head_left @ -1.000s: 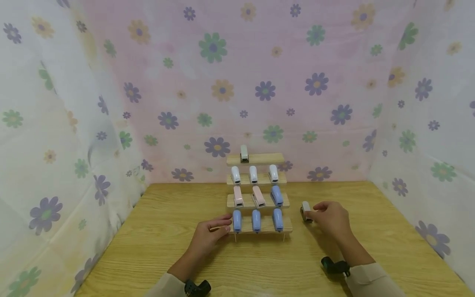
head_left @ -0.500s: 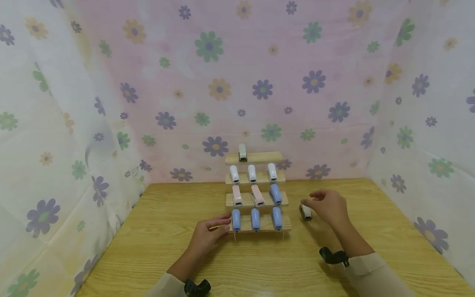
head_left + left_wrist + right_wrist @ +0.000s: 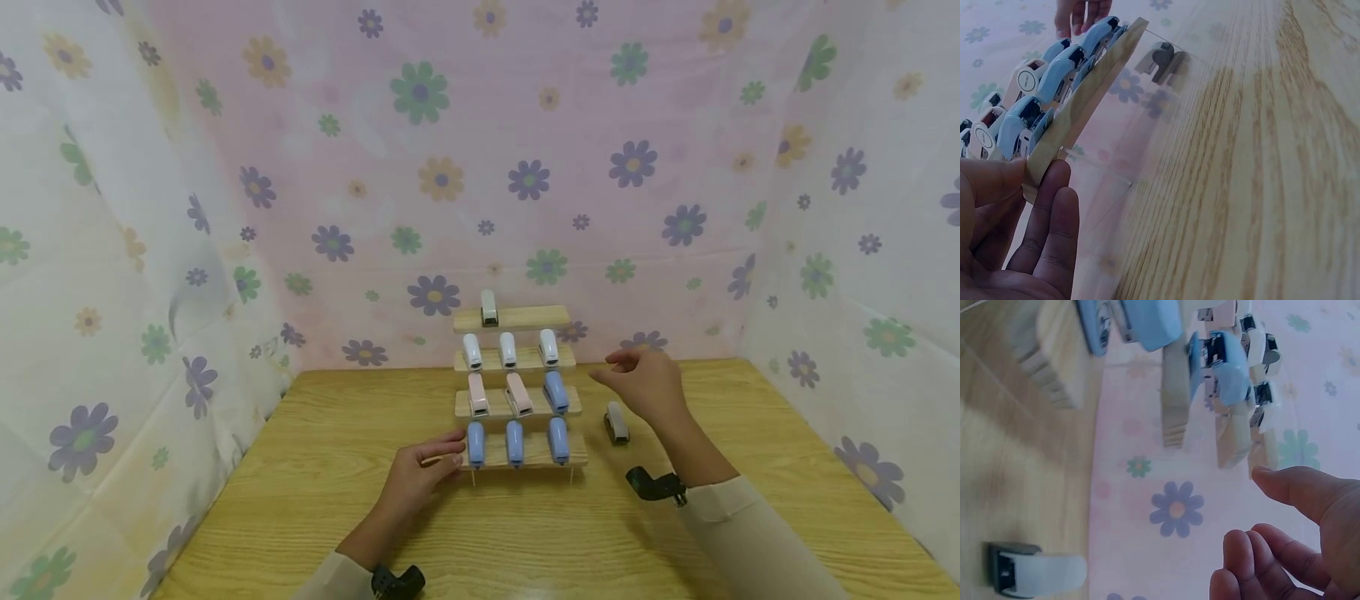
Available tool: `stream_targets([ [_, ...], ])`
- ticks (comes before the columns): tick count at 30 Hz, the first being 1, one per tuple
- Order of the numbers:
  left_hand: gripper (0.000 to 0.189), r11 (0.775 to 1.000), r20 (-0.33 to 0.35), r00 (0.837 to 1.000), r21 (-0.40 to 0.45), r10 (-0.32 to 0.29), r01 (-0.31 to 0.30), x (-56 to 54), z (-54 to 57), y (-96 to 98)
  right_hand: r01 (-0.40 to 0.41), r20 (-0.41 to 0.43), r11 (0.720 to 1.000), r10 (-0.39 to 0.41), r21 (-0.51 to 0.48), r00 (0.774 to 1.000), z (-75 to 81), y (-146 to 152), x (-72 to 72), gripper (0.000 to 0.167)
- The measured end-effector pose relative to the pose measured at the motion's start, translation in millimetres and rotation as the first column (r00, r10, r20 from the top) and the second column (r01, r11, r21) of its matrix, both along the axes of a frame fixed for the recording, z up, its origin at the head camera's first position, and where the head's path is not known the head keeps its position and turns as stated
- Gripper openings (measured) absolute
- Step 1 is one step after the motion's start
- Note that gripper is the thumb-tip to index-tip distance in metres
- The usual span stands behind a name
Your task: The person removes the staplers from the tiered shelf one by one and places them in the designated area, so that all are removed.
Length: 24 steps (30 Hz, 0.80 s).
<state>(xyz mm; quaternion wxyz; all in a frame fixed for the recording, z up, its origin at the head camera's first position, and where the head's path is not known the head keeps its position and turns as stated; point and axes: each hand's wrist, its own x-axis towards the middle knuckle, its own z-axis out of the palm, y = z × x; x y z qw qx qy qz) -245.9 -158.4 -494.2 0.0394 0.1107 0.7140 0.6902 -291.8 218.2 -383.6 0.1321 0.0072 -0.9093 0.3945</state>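
A tiered wooden display rack (image 3: 572, 451) holds several mini staplers. The bottom step carries blue staplers (image 3: 514, 442). Above them are two pink staplers (image 3: 477, 395) and a blue one (image 3: 556, 392), then white staplers (image 3: 507, 350), with a single white stapler (image 3: 489, 307) on top. My left hand (image 3: 420, 471) grips the bottom plank's left end, fingers under the wood in the left wrist view. Right of the rack, my right hand (image 3: 648, 387) hovers with thumb and fingers apart, holding nothing. Below it, a greyish-white stapler (image 3: 617, 422) stands on the table.
The wood-grain table (image 3: 337, 533) stretches around the rack. Flower-printed cloth (image 3: 495, 125) hangs behind it and along both sides. Clear thin legs (image 3: 1097, 164) hold the bottom plank above the tabletop. Black wrist cameras (image 3: 656, 485) sit at the cuffs.
My right hand has come off the greyish-white stapler, leaving it on the table, and has moved up and left toward the rack. The left hand stays at the bottom plank.
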Motion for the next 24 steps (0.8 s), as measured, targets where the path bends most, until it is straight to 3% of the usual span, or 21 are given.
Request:
stream_targets([
  [6,0.027,1.000,0.003,1.000,0.007,0.002,-0.002,0.1,0.2,0.5,-0.005,-0.028,1.000,0.005,-0.007,1.000,17.4,-14,-1.8,0.054],
  [16,0.027,1.000,0.012,1.000,0.002,0.015,-0.015,0.5,0.5,1.3,-0.043,-0.094,0.995,0.034,-0.094,0.995,35.0,-40,-9.5,0.043],
  [24,0.026,1.000,0.026,1.000,-0.007,0.018,-0.017,2.0,2.2,1.2,-0.054,-0.106,0.993,0.043,-0.101,0.993,46.3,-63,-14.1,0.040],
])
